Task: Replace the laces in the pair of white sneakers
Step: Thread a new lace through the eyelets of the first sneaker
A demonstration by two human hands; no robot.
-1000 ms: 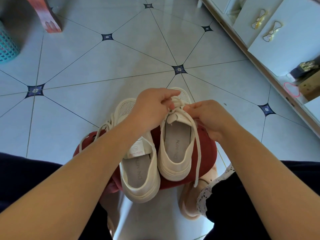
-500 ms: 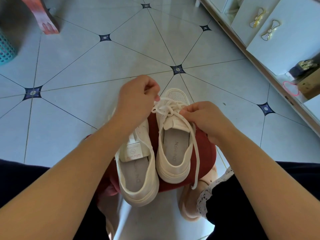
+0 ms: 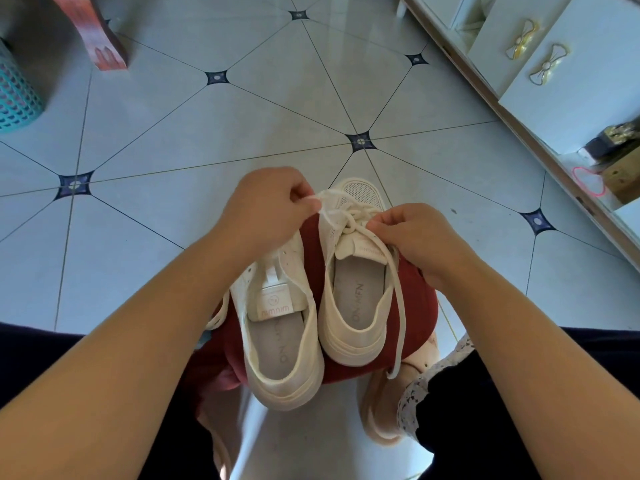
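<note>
Two white sneakers stand heel-toward-me on a dark red stool (image 3: pixel 415 317). The left sneaker (image 3: pixel 284 341) has its tongue pulled up; my left forearm covers its front. The right sneaker (image 3: pixel 356 296) still carries a white lace (image 3: pixel 398 299), one end trailing down its right side past the stool edge. My left hand (image 3: pixel 263 213) pinches a strand of that lace above the shoe's eyelets. My right hand (image 3: pixel 412 237) pinches the lace at the top of the tongue.
Pale tiled floor (image 3: pixel 242 126) spreads ahead. A teal basket (image 3: pixel 14 95) and a red furniture leg (image 3: pixel 93 32) stand at the far left. A white cabinet (image 3: pixel 568 64) with bow-shaped handles runs along the right. My knees flank the stool.
My left hand lifted off the knot and moved up and left, drawing a lace strand out of the right sneaker. My right hand stayed at the tongue.
</note>
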